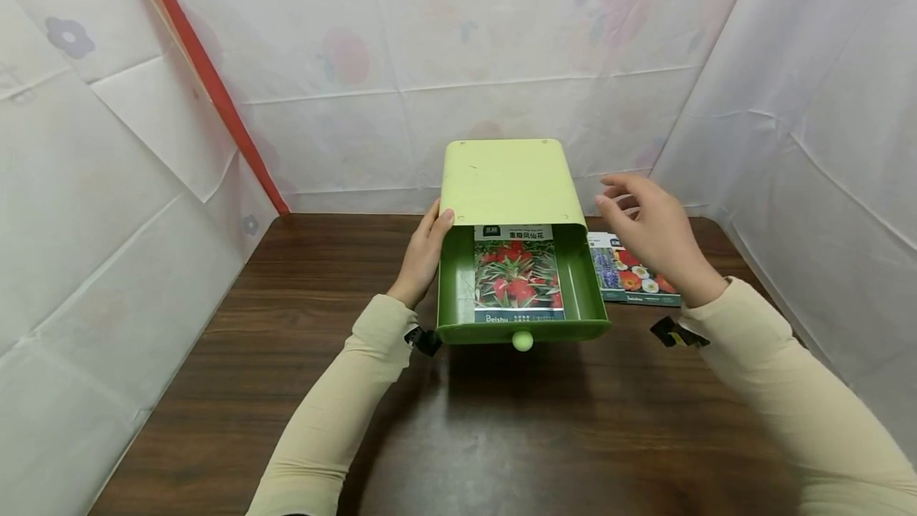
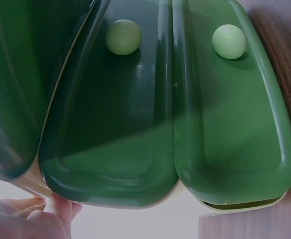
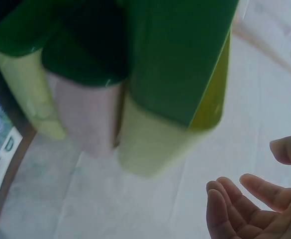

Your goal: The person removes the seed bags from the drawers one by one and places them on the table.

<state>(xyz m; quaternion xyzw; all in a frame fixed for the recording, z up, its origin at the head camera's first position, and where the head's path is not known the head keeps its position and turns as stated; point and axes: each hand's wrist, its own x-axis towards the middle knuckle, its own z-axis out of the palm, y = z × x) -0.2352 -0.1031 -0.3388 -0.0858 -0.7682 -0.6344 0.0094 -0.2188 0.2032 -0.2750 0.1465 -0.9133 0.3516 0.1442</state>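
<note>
Possibly tipping is the main risk: the open top drawer (image 1: 480, 333), at mid-frame with a red-flowered seed packet (image 1: 519, 277) inside, juts from the light-green drawer cabinet (image 1: 509, 181), and the left hand (image 1: 421, 252) only rests along its side, fingers fairly straight. Right of centre, the empty right hand (image 1: 655, 225), fingers loosely bent, could knock the nearby flower seed packets (image 1: 641, 275) if lowered carelessly.

A red strip (image 1: 204, 66) slants down pale printed sheeting (image 1: 315, 142) behind a dark wood-grain tabletop (image 1: 286, 301).
</note>
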